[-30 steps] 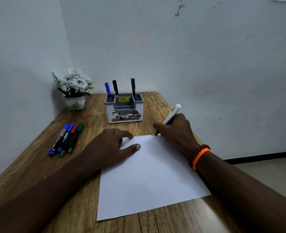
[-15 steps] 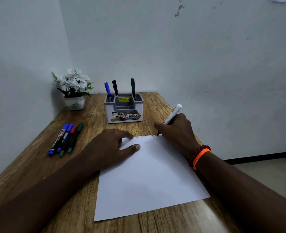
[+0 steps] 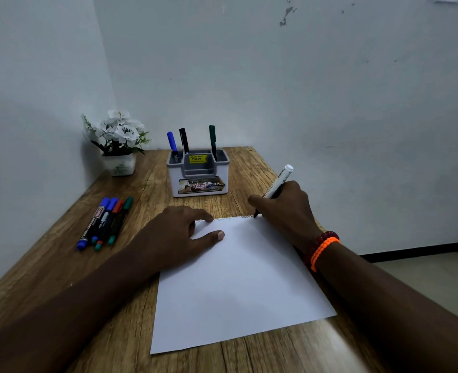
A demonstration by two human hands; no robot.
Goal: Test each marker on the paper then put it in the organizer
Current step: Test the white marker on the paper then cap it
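My right hand [image 3: 284,208] pinches the light, stiff marker [image 3: 277,184] low on its barrel, while my flat left hand [image 3: 176,232] pins the flimsy paper [image 3: 238,278].

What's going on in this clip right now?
A person is testing markers at a wooden table. The right hand grips a white-barrelled marker, its tip on the far edge of the paper, where a row of small marks runs. The left hand lies flat on the sheet, steadying it. Three markers stand in the organizer; four more lie on the table to the left.
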